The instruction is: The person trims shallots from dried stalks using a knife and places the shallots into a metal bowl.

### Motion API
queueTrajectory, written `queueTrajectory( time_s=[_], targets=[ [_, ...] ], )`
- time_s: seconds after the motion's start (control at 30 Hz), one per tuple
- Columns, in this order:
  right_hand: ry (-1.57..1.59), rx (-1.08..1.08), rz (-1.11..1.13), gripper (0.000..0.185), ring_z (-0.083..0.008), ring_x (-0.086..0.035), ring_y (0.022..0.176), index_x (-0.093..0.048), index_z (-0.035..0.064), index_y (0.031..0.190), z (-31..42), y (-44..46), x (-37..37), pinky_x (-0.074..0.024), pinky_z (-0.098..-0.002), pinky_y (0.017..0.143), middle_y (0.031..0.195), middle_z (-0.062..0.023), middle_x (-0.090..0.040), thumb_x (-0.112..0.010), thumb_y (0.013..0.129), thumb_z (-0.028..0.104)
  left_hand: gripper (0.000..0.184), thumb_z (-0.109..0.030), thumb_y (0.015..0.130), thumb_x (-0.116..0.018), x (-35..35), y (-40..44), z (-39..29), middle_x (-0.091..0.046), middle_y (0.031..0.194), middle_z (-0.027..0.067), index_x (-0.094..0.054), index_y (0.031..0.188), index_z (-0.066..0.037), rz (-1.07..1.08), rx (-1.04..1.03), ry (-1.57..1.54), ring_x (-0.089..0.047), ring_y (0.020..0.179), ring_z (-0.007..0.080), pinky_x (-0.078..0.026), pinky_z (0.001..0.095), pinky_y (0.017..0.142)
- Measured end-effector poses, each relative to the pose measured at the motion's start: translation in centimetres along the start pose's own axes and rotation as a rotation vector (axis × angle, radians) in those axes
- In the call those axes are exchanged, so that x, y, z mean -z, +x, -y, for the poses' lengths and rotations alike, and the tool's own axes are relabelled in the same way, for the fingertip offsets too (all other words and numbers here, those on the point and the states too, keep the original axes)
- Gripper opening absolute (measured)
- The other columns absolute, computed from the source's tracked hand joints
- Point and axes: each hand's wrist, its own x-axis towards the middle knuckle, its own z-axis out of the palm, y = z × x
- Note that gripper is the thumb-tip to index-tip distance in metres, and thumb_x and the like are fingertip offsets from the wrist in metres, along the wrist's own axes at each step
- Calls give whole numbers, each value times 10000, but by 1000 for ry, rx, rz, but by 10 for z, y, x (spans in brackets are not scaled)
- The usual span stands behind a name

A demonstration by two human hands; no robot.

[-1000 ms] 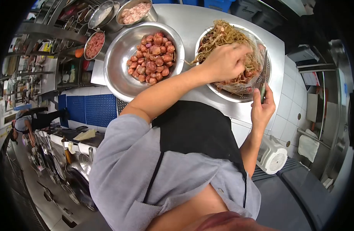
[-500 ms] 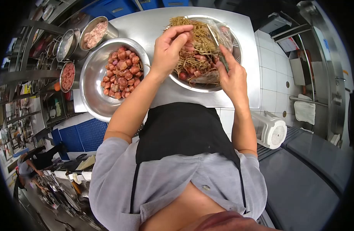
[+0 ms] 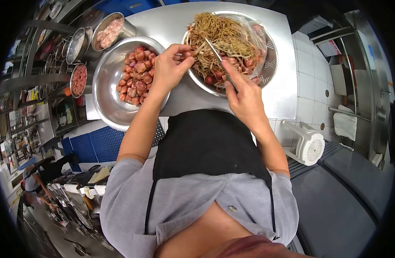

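My left hand (image 3: 166, 69) is closed with a shallot (image 3: 188, 55) at its fingertips, by the left rim of a perforated metal colander (image 3: 271, 56). In my right hand (image 3: 245, 93) is a knife (image 3: 213, 50), its blade pointing up and left over the colander, apart from the shallot. Dry tan stalks (image 3: 216, 30) are heaped in the colander, with reddish shallots (image 3: 248, 62) among them and a clear plastic bag (image 3: 258, 38) at the right. Left of it, a big steel bowl (image 3: 105, 84) holds many trimmed shallots (image 3: 137, 77), partly hidden by my left hand and forearm.
Both vessels stand on a steel table (image 3: 283, 86). Metal pots with pale meat (image 3: 110, 33) and minced meat (image 3: 79, 80) stand at the left. A white stool (image 3: 307, 146) is on the floor at right. Another person (image 3: 34, 180) is at the far lower left.
My left hand has moved left and down to the colander's rim, with a shallot now visible in its fingers. My right hand and the knife have shifted left and down.
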Motion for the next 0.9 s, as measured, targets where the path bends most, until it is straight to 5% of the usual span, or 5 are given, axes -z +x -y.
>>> queueTrajectory(
  time_s=[0.1, 0.2, 0.5, 0.9],
  targets=[
    [10, -4, 70, 506, -463, -718, 799, -610, 105, 1474, 10, 6, -9, -574, -543, 735, 914, -266, -714, -643, 972, 57, 355, -60, 887, -800, -5, -7, 0, -795, 1037, 95, -731, 1227, 16, -59, -33, -36, -736, 852, 120, -609, 264, 792],
    [-17, 11, 92, 492, -471, -716, 799, -612, 80, 1463, 12, 9, -18, -570, -556, 727, 924, -280, -714, -638, 972, 54, 333, -65, 859, -814, 0, -11, -5, -796, 1015, 93, -757, 1181, -2, -73, -66, 267, -747, 840, 125, -611, 271, 780],
    [-25, 84, 77, 469, -486, -727, 878, -622, 26, 1428, 19, 6, -30, -595, -556, 794, 1031, -312, -731, -625, 959, 32, 271, -75, 851, -816, 6, -14, -2, -784, 982, 94, -762, 1106, -1, -101, -116, 173, -762, 856, 155, -620, 298, 789],
    [-116, 62, 31, 487, -478, -716, 737, -625, 14, 1414, 23, 20, -23, -595, -552, 693, 842, -293, -709, -638, 928, 27, 228, -59, 846, -807, -11, -1, -20, -740, 978, 112, -753, 1065, -33, -82, -451, 298, -744, 803, 229, -596, 342, 726]
  ],
)
